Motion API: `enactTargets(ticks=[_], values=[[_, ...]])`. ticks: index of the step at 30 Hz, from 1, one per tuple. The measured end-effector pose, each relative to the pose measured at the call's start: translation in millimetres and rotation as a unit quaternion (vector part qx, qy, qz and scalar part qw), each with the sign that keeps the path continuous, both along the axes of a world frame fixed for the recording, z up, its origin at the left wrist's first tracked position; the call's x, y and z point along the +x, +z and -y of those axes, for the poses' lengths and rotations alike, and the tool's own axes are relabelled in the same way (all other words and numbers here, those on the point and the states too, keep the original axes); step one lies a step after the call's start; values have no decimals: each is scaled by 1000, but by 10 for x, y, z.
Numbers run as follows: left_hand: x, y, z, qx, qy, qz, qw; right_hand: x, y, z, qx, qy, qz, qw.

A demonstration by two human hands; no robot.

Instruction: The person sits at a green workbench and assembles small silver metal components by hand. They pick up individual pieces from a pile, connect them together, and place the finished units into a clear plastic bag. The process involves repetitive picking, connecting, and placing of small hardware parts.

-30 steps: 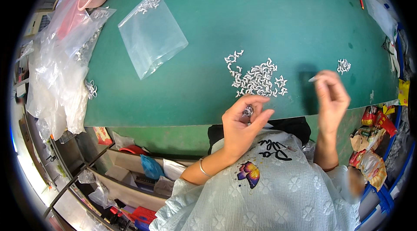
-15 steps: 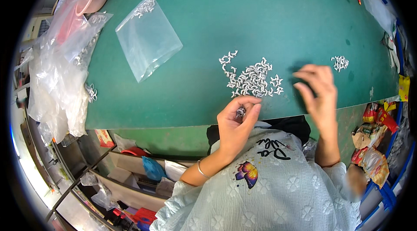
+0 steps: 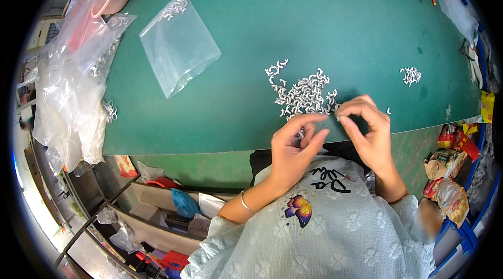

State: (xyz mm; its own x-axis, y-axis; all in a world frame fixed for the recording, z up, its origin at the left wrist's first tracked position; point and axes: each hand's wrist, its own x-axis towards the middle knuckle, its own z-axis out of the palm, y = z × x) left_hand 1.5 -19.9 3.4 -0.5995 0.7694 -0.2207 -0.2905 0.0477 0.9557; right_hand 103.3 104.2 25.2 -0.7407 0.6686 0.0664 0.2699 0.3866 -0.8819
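Note:
A loose pile of small curved silver metal pieces (image 3: 305,93) lies on the green table in front of me. My left hand (image 3: 291,156) is at the near side of the pile, its fingers curled round a few silver metal pieces (image 3: 299,136) that show in the palm. Its thumb and forefinger tips are apart. At the pile's right edge, my right hand (image 3: 373,135) has thumb and forefinger pinched together; whatever is between them is too small to make out. One single metal piece (image 3: 388,110) lies just right of that hand.
A smaller heap of silver pieces (image 3: 411,75) lies farther right. A clear plastic bag (image 3: 181,48) with some pieces inside rests at the left. Large plastic bags (image 3: 78,90) and a pink basin (image 3: 112,1) crowd the left edge. The table's near edge (image 3: 209,153) runs before me.
My right hand has moved left and down to the pile, its fingers closing to a pinch. A single piece now shows right of it. My left hand has shifted slightly right and down.

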Motion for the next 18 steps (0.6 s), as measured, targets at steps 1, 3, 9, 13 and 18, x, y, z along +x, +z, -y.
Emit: enactTargets(ticks=[1, 3, 9, 13, 18], values=[[3, -19, -13, 8, -10, -31, 999, 5, 22, 39, -51, 8, -12, 999], [-19, 3, -37, 17, -26, -90, 995, 32, 15, 75, -137, 19, -37, 990], [-14, 0, -56, 40, 7, -92, 995, 34, -6, 141, -255, -12, -111, 961], [-28, 70, -52, 28, -1, 46, 999, 19, 61, 144, -218, 0, -106, 970], [-22, 54, -40, 45, -21, 121, 991, 23, 78, 90, -138, 31, -120, 983]])
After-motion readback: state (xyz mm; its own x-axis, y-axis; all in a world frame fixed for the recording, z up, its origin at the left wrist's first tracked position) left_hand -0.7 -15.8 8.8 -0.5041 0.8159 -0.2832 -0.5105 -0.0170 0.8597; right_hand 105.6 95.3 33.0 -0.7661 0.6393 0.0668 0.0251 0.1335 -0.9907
